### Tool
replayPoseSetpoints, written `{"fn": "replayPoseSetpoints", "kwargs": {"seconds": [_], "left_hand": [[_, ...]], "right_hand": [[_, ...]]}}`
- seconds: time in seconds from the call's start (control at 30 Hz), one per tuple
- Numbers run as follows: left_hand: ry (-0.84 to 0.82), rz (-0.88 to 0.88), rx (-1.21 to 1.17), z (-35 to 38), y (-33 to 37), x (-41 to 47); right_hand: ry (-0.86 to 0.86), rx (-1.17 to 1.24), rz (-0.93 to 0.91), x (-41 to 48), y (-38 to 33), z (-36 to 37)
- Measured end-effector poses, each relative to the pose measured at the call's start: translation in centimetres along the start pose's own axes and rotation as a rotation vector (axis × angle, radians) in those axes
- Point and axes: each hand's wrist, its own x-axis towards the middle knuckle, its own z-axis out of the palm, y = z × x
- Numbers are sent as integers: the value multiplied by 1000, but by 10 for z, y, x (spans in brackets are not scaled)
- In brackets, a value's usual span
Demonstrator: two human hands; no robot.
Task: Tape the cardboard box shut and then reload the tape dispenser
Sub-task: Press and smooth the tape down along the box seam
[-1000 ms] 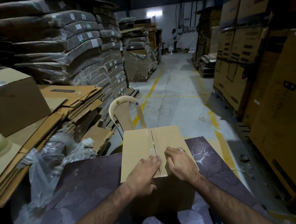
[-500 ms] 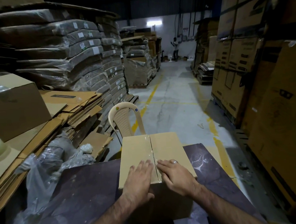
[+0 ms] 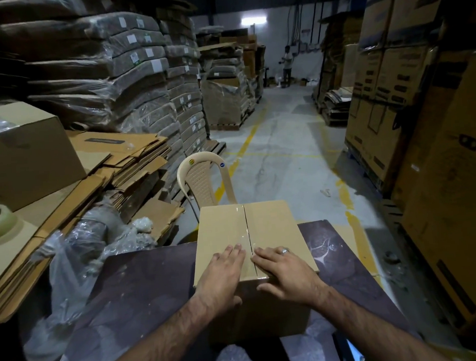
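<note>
On dark marbled table (image 3: 143, 294): both hands (image 3: 254, 269) flat, fingers straight, pressing glossy-taped cardboard box (image 3: 274, 228).

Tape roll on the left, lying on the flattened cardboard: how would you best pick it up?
Probably from above, reaching in from its right: the tape roll lies flat on the flattened cardboard, hole up, so fingers can drop into the hole and the thumb pinch the outer wall.

Head camera — facing forward-down, close above table (image 3: 142, 285).
</note>
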Motion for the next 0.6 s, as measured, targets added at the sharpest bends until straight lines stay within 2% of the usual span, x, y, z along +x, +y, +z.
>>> {"fn": "replayPoseSetpoints", "kwargs": {"seconds": [0.6], "left_hand": [[72,31,18,11,-5,-1]], "right_hand": [[138,-86,52,-6,-8,15]]}}
